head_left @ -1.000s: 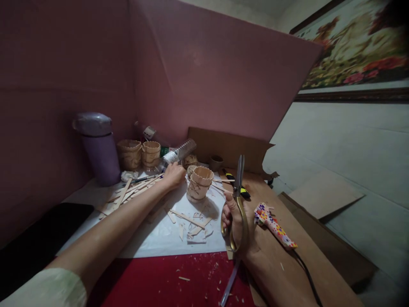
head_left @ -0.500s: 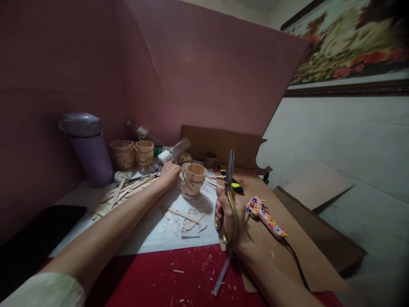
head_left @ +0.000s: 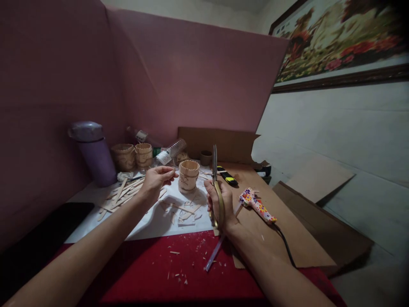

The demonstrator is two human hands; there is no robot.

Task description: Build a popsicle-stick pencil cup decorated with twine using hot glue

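My right hand (head_left: 226, 204) is wrapped around the handles of a pair of scissors (head_left: 220, 200), whose blades point up and look closed together. Left of the nearest wooden cup (head_left: 188, 177), my left hand (head_left: 156, 179) is raised with thumb and fingers pinched. Whatever lies between those fingertips is too small to make out. The cup stands upright on a white sheet (head_left: 140, 232) and has a scalloped rim and cord around it. Loose craft sticks (head_left: 123, 196) lie under and beside my left forearm. Cut wood pieces (head_left: 187, 213) are scattered in front of the cup.
A flowered glue gun (head_left: 257, 204) with a black cord rests on cardboard (head_left: 287, 238) at right, near a yellow-black utility knife (head_left: 227, 175). A clear glue stick (head_left: 214, 253) lies in front. Behind stand a purple tumbler (head_left: 97, 157), other wooden cups (head_left: 143, 155) and a plastic bottle (head_left: 169, 152).
My left hand has drawn back from beside the plastic bottle toward me and left, its fingers now pinched. My right hand still holds the scissors upright. The camera view has shifted slightly.
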